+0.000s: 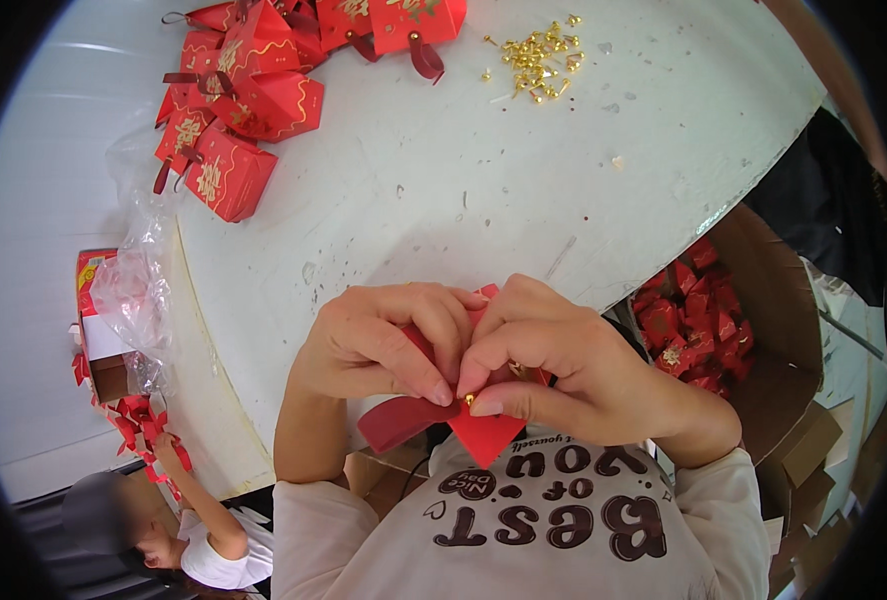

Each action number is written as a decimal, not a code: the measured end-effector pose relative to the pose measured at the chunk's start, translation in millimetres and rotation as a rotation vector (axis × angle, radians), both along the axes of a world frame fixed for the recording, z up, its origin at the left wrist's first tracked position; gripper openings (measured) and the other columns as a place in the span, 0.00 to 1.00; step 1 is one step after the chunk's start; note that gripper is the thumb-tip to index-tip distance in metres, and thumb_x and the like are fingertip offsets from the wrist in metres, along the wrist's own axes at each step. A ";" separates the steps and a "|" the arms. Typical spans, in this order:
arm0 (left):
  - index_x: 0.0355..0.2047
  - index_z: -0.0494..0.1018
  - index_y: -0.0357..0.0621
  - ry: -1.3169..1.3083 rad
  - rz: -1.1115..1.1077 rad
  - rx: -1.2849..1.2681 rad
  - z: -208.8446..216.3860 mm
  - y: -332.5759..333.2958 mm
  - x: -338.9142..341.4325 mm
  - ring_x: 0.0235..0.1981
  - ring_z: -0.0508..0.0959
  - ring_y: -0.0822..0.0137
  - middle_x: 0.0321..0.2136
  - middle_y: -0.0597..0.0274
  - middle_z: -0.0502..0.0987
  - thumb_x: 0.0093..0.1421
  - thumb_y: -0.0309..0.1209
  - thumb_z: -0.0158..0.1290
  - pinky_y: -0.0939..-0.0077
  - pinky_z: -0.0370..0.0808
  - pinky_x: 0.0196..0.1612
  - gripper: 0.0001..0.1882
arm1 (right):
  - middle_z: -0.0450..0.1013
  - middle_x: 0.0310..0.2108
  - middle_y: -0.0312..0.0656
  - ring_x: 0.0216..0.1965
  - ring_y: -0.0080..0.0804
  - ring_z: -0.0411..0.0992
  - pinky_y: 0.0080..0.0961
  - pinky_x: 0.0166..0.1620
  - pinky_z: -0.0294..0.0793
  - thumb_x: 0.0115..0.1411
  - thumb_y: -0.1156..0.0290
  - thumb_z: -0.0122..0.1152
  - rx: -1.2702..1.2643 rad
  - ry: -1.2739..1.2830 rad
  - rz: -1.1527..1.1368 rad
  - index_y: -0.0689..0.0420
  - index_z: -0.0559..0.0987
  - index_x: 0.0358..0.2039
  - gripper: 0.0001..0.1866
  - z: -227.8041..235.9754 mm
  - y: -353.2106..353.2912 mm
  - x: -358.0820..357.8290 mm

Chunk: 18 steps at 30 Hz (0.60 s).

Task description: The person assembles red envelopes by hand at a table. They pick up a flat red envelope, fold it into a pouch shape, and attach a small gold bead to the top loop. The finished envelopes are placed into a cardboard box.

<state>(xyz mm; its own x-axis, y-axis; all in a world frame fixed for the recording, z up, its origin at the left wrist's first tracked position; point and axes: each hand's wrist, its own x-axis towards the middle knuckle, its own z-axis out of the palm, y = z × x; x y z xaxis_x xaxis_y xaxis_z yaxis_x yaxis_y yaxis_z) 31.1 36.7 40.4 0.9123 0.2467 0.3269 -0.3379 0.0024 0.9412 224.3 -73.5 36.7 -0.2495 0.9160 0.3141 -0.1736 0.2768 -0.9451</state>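
Both my hands are close to my chest over a small red paper gift box (pixel 488 440), gripping its top. My left hand (pixel 378 335) is closed, its fingertips pressed on the box beside a dark red ribbon loop (pixel 398 422) that sticks out to the left. Between the thumb and forefinger of my right hand (pixel 583 370) is a small gold round-headed paper fastener (pixel 470 398), at the ribbon's end. My fingers hide much of the box's upper part, and the fastener's legs do not show.
Red gift boxes with ribbon loops (pixel 231 175) are piled at the table's far left. Loose gold fasteners (pixel 543 62) lie scattered at the far middle of the white table (pixel 443 190). A cardboard carton (pixel 785 300) of red boxes (pixel 698 325) stands at right. Another person (pixel 218 540) handles red pieces at lower left.
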 end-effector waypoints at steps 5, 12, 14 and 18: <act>0.30 0.80 0.43 0.006 0.045 -0.018 0.2 -3.8 -1.7 0.35 0.74 0.63 0.31 0.60 0.72 0.53 0.21 0.56 0.54 0.63 0.58 0.05 | 0.68 0.28 0.37 0.35 0.36 0.63 0.30 0.42 0.63 0.53 0.76 0.61 -0.024 -0.015 0.060 0.55 0.76 0.31 0.05 1.4 0.0 2.8; 0.30 0.80 0.42 0.002 0.046 -0.020 -3.1 -2.6 -1.2 0.37 0.72 0.61 0.31 0.60 0.71 0.50 0.25 0.60 0.59 0.66 0.53 0.05 | 0.67 0.29 0.37 0.35 0.37 0.63 0.30 0.41 0.64 0.53 0.76 0.61 -0.021 0.033 0.031 0.55 0.75 0.31 0.06 -1.9 1.4 -0.9; 0.28 0.78 0.42 0.009 0.179 0.012 -4.0 -5.8 1.2 0.37 0.71 0.60 0.31 0.60 0.70 0.48 0.28 0.63 0.63 0.67 0.48 0.08 | 0.67 0.29 0.38 0.35 0.37 0.63 0.29 0.42 0.64 0.52 0.77 0.62 -0.048 0.027 0.038 0.55 0.75 0.31 0.07 0.1 -0.4 -0.9; 0.26 0.74 0.42 0.069 0.533 0.095 2.6 -3.7 -3.0 0.37 0.70 0.62 0.31 0.59 0.70 0.43 0.29 0.66 0.71 0.66 0.40 0.12 | 0.67 0.29 0.38 0.35 0.38 0.64 0.29 0.39 0.65 0.47 0.81 0.64 0.080 0.029 -0.221 0.56 0.73 0.32 0.11 -8.1 -10.3 -26.6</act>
